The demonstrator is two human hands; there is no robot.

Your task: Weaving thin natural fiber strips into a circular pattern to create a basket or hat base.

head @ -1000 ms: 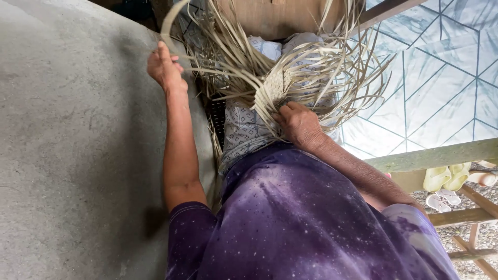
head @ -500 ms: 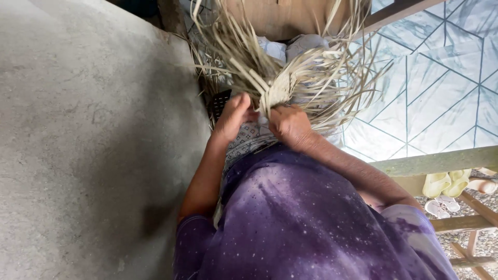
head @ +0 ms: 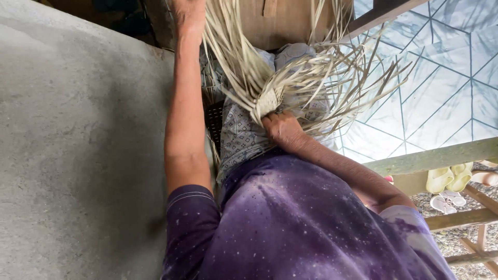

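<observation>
My right hand [head: 282, 129] grips the woven base of a bundle of pale straw strips [head: 270, 98], held over my lap. The loose ends fan out up and to the right. My left arm stretches straight away from me. My left hand [head: 189, 15] is at the top edge of the view, next to several long strips that run up from the bundle. Its fingers are cut off by the frame, so what they hold is hidden. A patterned grey-blue cloth [head: 241, 137] lies under the bundle on my lap.
A grey concrete surface [head: 78, 155] fills the left side. A wooden board [head: 290, 21] stands behind the bundle. Blue patterned floor tiles [head: 446, 78] lie to the right, with a wooden rail [head: 441, 155] and pale sandals [head: 448, 179] beyond it.
My left hand left the bundle, where it met the right hand half a second ago, and reached far up along the strips. My right hand kept its grip on the woven base.
</observation>
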